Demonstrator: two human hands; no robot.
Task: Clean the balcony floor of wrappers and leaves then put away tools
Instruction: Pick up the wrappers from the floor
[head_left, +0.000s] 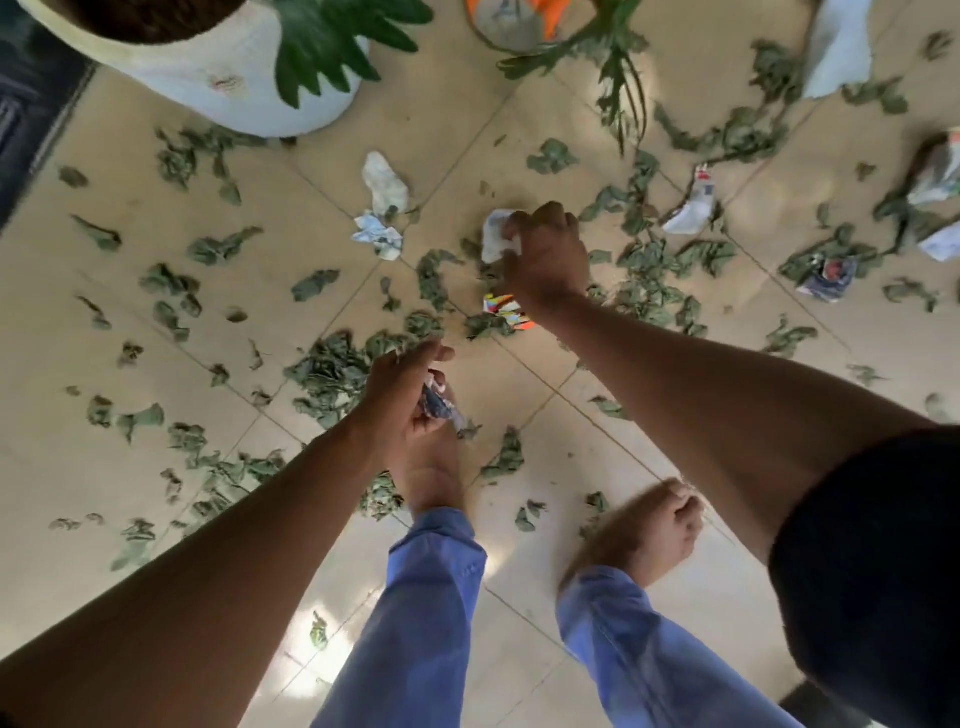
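We take the white planter (234, 83) at the top left as our reference. It stands on the beige tiled balcony floor (519, 415), with broad green leaves of its plant (332, 41) hanging over its rim.

The right hand (545, 254) is reached out below and to the right of the planter, fingers curled round a crumpled white wrapper (496, 236), which it grips at floor level. Just nearer the person than that hand lies a multicoloured wrapper (506, 309), partly hidden by the wrist.

The left hand (410, 395) is farther below the planter, above the person's bare foot (434, 478). It holds a crumpled dark-and-white wrapper (441, 408) against the palm, with the index finger and thumb extended; the grip is loose and we cannot tell how many fingers close on it.

Directly below the planter lie two more white crumpled papers (384, 208), touching each other. Well to the right of the planter we note a white-and-red wrapper (693, 205), a dark printed wrapper (828, 278), and further litter at the right edge, blurred.

Dried green leaves (332, 374) are scattered over the whole floor, thickest between the two hands and to the right of the right hand. A white cloth or bag (839, 47) lies at the top right, far from the planter.
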